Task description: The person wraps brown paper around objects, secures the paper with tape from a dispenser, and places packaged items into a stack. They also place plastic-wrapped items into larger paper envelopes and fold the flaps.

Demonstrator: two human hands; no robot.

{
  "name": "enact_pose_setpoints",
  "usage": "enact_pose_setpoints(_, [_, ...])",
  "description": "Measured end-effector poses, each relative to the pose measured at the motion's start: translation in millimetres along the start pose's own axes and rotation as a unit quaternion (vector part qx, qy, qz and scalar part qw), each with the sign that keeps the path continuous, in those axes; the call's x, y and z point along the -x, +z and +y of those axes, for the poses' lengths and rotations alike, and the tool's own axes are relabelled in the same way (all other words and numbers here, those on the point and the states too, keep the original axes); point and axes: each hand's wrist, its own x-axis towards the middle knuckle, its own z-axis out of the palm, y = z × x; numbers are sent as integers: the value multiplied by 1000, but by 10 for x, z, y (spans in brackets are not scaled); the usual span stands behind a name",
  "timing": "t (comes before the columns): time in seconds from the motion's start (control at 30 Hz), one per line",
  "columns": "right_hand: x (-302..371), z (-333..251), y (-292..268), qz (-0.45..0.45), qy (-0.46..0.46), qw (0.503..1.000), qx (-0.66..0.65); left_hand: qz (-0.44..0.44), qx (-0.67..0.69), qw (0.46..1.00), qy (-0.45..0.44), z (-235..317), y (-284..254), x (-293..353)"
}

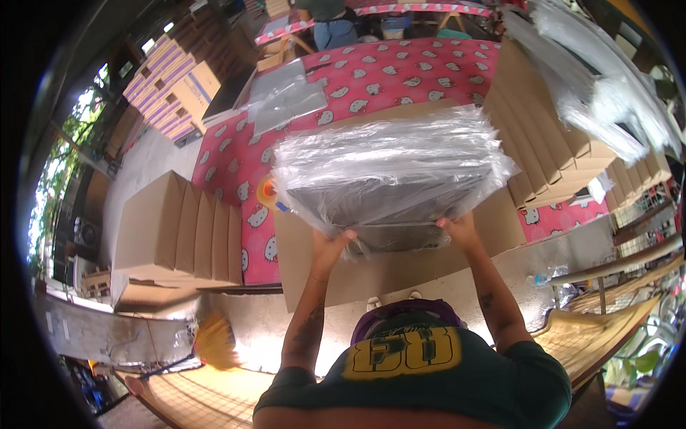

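A thick stack of dark, flat pieces in clear plastic wrapping (389, 189) is in front of me, over a flat cardboard sheet (304, 268) on the table. My left hand (333, 244) grips the near left corner of the stack, its thumb on the plastic and its other fingers hidden beneath. At the near right corner my right hand (459, 230) holds on in the same manner. What the wrapped pieces are, I cannot make out. An orange and yellow roll of tape (266, 190) lies beside the stack's left edge.
Pink patterned cloth (421, 71) covers the table. Brown cartons stand in rows at left (161, 229) and right (532, 136), with loose plastic bags (589, 86) above the right row. Clear plastic sheets (289, 100) lie farther back. A person (332, 25) stands beyond the table; a broom (216, 343) is lower left.
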Motion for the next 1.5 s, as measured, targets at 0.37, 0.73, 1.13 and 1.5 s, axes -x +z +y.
enact_pose_setpoints(0.37, [529, 697, 47, -42, 191, 980, 38, 46, -71, 995, -55, -1009, -66, 283])
enact_pose_setpoints(0.73, [-415, 506, -195, 24, 252, 947, 198, 182, -253, 932, -183, -407, 642, -297])
enact_pose_setpoints(1.13, [134, 291, 373, -27, 346, 932, 108, 118, -323, 923, -171, -880, -172, -61])
enact_pose_setpoints(1.5, [163, 895, -19, -44, 420, 905, 53, 29, -192, 951, -242, -871, -141, -436])
